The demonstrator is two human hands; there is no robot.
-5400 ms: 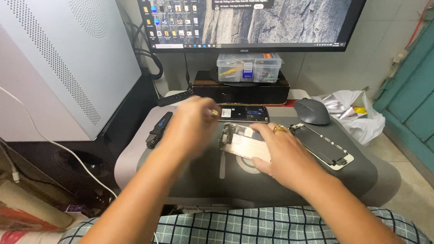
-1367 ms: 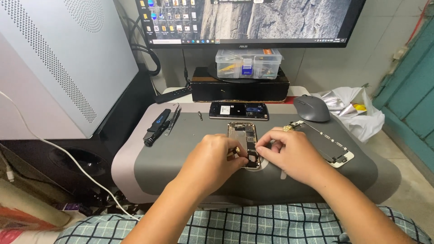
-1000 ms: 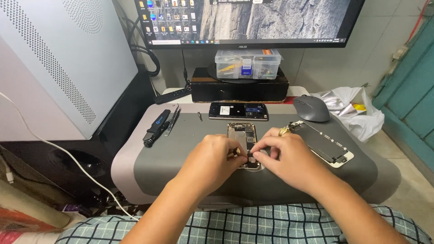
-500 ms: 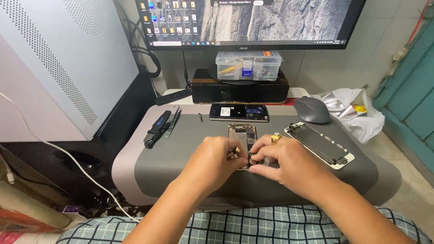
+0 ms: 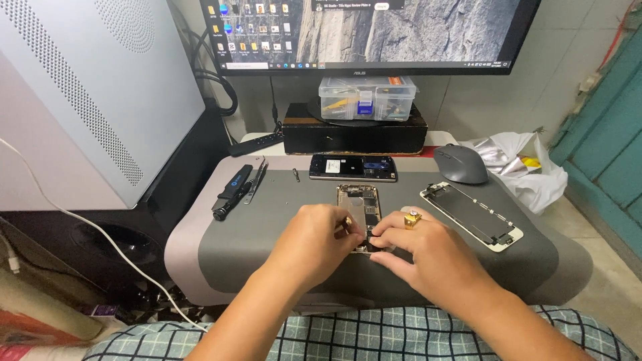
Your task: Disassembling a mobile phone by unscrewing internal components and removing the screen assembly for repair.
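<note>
Progress: opened phone body [image 5: 359, 207] lies mid-mat, its white screen frame [image 5: 471, 215] already off and set to the right; internals under work.
Left hand [image 5: 314, 244]: fingers pinched at the body's lower end (on what, I cannot tell).
Right hand [image 5: 428, 257]: fingertips pressed on the body, not clamped.
Count: one body, one frame, one dark phone [image 5: 352, 167], one mouse [image 5: 461, 164].

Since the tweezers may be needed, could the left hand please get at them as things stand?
Probably yes: the tweezers lie uncovered on the mat, up-left of the left hand, nothing between.
</note>
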